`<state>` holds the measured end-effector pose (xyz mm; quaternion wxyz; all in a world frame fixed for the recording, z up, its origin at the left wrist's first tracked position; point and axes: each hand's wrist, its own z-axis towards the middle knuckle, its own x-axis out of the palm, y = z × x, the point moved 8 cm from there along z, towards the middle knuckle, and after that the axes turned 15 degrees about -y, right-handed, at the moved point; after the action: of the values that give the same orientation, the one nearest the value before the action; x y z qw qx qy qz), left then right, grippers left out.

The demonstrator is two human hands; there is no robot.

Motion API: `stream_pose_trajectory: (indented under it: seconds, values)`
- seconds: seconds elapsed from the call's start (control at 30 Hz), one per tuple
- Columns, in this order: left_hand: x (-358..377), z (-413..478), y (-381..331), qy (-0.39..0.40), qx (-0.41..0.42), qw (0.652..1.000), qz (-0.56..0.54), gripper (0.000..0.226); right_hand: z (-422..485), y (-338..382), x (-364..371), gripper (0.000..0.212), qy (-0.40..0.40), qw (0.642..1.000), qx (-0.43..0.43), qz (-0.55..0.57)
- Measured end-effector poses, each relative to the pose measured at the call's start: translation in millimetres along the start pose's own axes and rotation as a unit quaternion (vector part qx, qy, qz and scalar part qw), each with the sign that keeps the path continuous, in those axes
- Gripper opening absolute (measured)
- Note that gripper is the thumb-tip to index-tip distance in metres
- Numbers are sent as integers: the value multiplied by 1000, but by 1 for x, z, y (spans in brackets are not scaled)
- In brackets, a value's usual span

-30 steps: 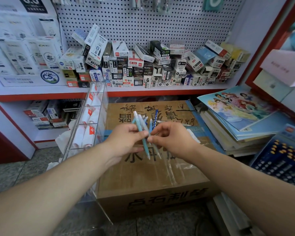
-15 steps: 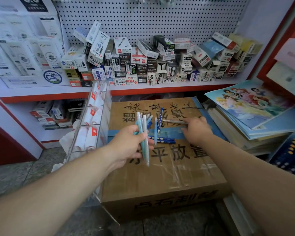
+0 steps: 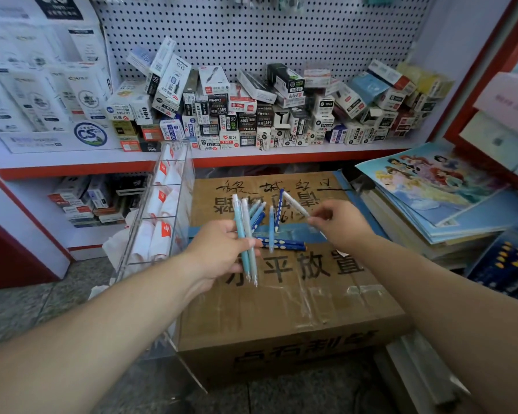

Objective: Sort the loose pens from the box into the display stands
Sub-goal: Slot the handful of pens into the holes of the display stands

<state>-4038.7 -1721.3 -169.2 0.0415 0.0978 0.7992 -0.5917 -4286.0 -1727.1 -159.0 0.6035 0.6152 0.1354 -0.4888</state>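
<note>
Right hand (image 3: 338, 224) has lifted off the far right of the cardboard carton (image 3: 296, 294), where it was reaching half a second ago, and now sits above the carton top, pinching a white pen (image 3: 295, 204) by one end between thumb and fingertips. Left hand (image 3: 222, 249) hasn't shifted: it grips the pen bundle (image 3: 239, 219), mostly light blue, fanned with the tips pointing back at the person.

Read: still the gather-and-group step. The white pen is either joining the bundle or being held apart as its own type. Nothing has gone into the clear acrylic display stand (image 3: 189, 204) from this batch yet.

Two dark-blue dotted pens (image 3: 284, 243) lie flat on the carton between the hands. One light-blue pen (image 3: 271, 228) and another dotted one are just beside the fan; I can't tell whether they're held or lying.

Clearance:
- The stand is hard against the carton's left edge, just beside the left wrist. Its compartments hold white packets, and free slots aren't visible from here.
- Shelf lip (image 3: 281, 159) overhangs the carton's far edge.
- A stack of picture books (image 3: 431, 189) butts up against the right side.
- Open room is straight up and towards the person. Going left towards the stand means lifting over its wall.
</note>
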Motion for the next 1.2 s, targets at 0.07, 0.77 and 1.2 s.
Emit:
stream_pose_trajectory:
  seconds: [0.07, 0.77, 1.2]
  values:
    - [-3, 1, -2, -13, -2, 1000, -14, 21, -15, 22, -4, 6, 25, 996, 7, 82]
    - [-35, 4, -29, -109, 51, 992, -48, 23, -42, 75, 18, 11, 27, 994, -48, 97]
    - [-31, 9, -15, -68, 47, 996, -21, 33, -30, 61, 57, 32, 70, 995, -2, -76]
